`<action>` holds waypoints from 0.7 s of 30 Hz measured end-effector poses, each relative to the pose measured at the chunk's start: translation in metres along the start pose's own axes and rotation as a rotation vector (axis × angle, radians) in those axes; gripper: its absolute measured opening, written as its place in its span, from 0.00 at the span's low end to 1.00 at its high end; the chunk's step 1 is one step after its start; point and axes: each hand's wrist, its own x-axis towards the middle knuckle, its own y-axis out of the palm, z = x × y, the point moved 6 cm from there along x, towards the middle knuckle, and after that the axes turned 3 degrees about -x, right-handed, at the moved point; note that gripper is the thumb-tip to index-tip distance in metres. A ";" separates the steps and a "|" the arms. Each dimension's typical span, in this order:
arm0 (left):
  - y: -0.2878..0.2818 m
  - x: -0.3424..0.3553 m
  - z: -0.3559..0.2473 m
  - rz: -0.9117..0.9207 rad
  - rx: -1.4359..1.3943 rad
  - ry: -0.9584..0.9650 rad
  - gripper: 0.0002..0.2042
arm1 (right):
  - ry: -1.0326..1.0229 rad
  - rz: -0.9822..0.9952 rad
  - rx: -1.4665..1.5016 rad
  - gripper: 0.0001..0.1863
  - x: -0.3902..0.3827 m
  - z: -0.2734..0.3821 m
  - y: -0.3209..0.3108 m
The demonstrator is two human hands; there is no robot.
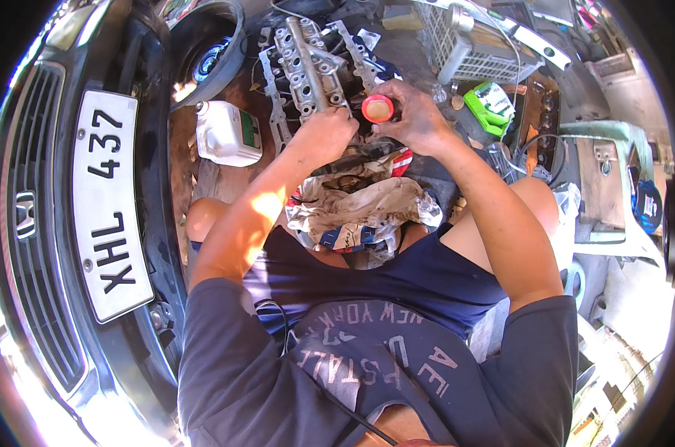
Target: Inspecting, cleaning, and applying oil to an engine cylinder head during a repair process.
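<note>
A round red container (pixel 377 109) is showing tan inside, upper centre. The right hand (pixel 416 119) is pinching it; the left hand (pixel 328 134) is curling its fingers, grip unclear.

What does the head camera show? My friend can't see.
A person's right hand holds a round red-rimmed container; the left hand is at the near end of a grey metal engine part. A white plastic jug sits left.

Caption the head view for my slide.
Left hand by a metal engine part, right hand holding a red-rimmed round container.
</note>
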 end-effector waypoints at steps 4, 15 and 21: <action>0.011 0.006 -0.005 0.017 0.155 0.040 0.07 | -0.054 -0.034 -0.022 0.25 -0.002 -0.004 -0.007; 0.007 0.014 -0.003 0.153 0.246 0.004 0.07 | -0.093 -0.065 -0.075 0.25 -0.002 0.005 -0.017; 0.002 0.013 -0.006 -0.047 0.284 0.160 0.14 | -0.083 -0.047 -0.045 0.24 -0.001 0.008 -0.014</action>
